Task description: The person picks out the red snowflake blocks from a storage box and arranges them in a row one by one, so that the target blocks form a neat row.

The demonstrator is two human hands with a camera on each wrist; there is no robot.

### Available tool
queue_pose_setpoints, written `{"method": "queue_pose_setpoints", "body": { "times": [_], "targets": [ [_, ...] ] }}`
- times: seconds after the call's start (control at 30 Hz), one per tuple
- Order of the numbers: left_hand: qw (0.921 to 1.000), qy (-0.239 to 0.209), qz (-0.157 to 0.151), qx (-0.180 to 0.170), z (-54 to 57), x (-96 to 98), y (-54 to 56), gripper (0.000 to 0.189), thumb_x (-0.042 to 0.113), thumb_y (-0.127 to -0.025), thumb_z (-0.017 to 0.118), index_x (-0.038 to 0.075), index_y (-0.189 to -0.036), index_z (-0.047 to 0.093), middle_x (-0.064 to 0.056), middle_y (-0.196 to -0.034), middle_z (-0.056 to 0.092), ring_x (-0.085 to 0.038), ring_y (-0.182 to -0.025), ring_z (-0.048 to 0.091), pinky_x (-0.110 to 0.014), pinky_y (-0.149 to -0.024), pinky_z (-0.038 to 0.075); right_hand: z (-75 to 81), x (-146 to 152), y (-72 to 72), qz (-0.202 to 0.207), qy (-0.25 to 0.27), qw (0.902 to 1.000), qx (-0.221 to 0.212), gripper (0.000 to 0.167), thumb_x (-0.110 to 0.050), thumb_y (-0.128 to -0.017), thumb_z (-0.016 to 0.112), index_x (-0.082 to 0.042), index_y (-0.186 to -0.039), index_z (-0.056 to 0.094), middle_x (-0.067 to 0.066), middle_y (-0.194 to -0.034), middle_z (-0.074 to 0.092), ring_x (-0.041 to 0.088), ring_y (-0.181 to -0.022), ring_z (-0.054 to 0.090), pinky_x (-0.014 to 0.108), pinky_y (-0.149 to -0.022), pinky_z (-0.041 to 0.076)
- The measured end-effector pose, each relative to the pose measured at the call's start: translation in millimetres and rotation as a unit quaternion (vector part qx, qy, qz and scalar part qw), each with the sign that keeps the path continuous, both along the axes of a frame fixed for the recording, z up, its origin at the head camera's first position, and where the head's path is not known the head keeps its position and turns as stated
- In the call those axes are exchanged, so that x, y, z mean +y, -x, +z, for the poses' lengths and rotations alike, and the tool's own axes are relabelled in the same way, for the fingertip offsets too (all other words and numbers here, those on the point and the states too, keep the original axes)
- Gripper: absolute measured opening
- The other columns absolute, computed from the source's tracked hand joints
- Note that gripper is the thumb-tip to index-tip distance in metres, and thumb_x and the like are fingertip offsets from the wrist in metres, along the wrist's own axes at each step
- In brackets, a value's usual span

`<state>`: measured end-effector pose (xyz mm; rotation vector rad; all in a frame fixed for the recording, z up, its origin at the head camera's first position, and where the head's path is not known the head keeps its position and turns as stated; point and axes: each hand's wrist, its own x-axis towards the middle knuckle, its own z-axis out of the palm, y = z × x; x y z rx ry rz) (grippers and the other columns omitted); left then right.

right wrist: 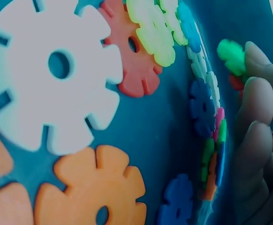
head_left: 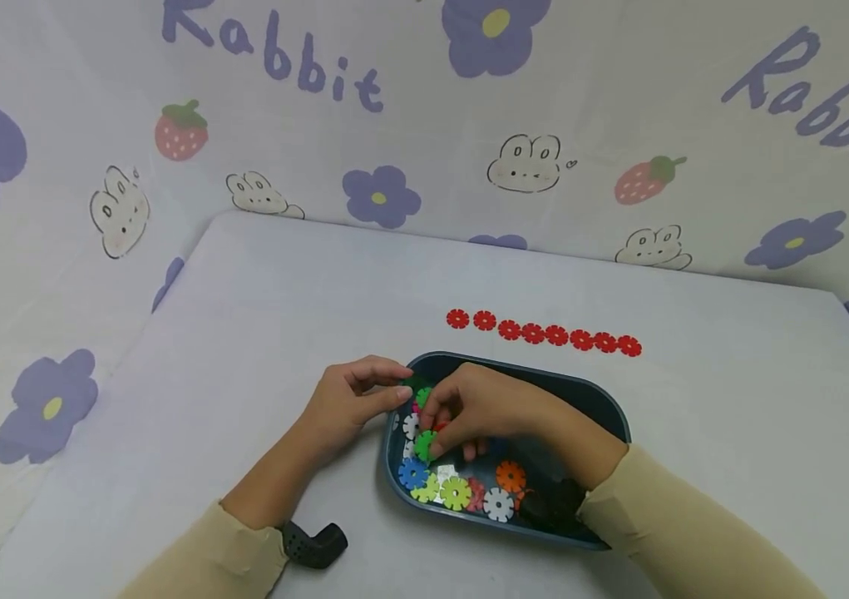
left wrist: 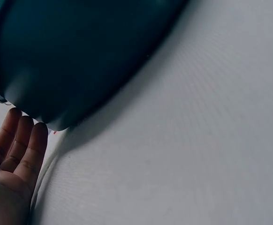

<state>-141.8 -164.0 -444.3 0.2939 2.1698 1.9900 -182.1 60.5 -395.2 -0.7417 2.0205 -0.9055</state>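
My right hand (head_left: 480, 405) reaches into a dark blue-green tray (head_left: 506, 537) and pinches a green notched plastic disc (head_left: 425, 447) between thumb and finger. In the right wrist view the green disc (right wrist: 232, 56) shows between the fingertips, with a bit of red just below it. My left hand (head_left: 352, 398) is at the tray's far left corner, thumb and index fingertips right at the rim. Seen from the left wrist, its fingers (left wrist: 32, 154) are nearly straight, tips against the tray's outer wall (left wrist: 80, 61). Loose discs lie in the tray, including white (head_left: 499, 504), orange (head_left: 510, 477) and blue (head_left: 413, 473).
Beyond the tray, several red notched discs (head_left: 556, 335) form a row on the white table (head_left: 304, 291). Black devices (head_left: 315, 546) sit at both wrists. A patterned cloth (head_left: 424, 125) hangs behind the table's far edge.
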Motion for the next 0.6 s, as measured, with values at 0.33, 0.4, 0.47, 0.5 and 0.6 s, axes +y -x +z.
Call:
{"method": "queue_pose_setpoints", "body": {
  "times": [0.33, 0.4, 0.47, 0.5, 0.6],
  "targets": [
    [1.0000, 0.004, -0.002, 0.000, -0.4, -2.1, -0.1, 0.023, 0.023, -0.088, 0.074, 0.014, -0.110, 0.074, -0.001, -0.114, 0.070, -0.016, -0.115, 0.060, -0.043, -0.105, 0.044, 0.8, 1.2, 2.3, -0.033, 0.024, 0.9990, -0.019, 0.016, -0.020, -0.083, 0.080, -0.014, -0.096, 0.073, 0.007, -0.077, 0.069, 0.023, -0.063, 0.071, 0.035, -0.064, 0.059],
    [1.0000, 0.004, -0.003, -0.001, -0.7, -2.2, -0.3, 0.022, 0.023, -0.088, 0.074, 0.015, -0.109, 0.074, 0.000, -0.113, 0.070, -0.016, -0.115, 0.060, -0.044, -0.105, 0.044, 1.6, 0.8, 1.9, -0.033, 0.030, 0.9987, -0.022, 0.017, -0.016, -0.084, 0.079, -0.012, -0.098, 0.072, 0.008, -0.079, 0.069, 0.024, -0.065, 0.072, 0.036, -0.065, 0.060],
    [1.0000, 0.004, -0.002, 0.000, -0.5, -2.2, -0.1, 0.022, 0.023, -0.089, 0.074, 0.016, -0.109, 0.074, 0.000, -0.113, 0.071, -0.016, -0.115, 0.060, -0.045, -0.106, 0.044, 2.5, 1.1, 1.9, -0.034, 0.032, 0.9987, -0.018, 0.020, -0.014, -0.083, 0.079, -0.013, -0.102, 0.072, 0.007, -0.082, 0.069, 0.023, -0.068, 0.071, 0.036, -0.067, 0.060],
    [1.0000, 0.005, -0.002, 0.001, -0.4, -2.2, -0.1, 0.022, 0.023, -0.089, 0.074, 0.016, -0.109, 0.074, 0.000, -0.113, 0.071, -0.017, -0.115, 0.059, -0.045, -0.106, 0.044, 2.9, 1.5, 2.0, -0.034, 0.032, 0.9988, -0.015, 0.023, -0.014, -0.083, 0.079, -0.014, -0.105, 0.072, 0.006, -0.083, 0.069, 0.022, -0.068, 0.071, 0.036, -0.068, 0.060],
    [1.0000, 0.002, -0.001, 0.000, -0.3, -2.2, -0.3, 0.021, 0.023, -0.089, 0.074, 0.015, -0.109, 0.074, 0.000, -0.112, 0.071, -0.017, -0.114, 0.059, -0.045, -0.105, 0.044, 2.7, 2.8, 2.3, -0.031, 0.031, 0.9990, -0.002, 0.030, -0.015, -0.083, 0.079, -0.015, -0.112, 0.071, 0.004, -0.084, 0.071, 0.021, -0.070, 0.070, 0.035, -0.070, 0.060]
  ]
}}
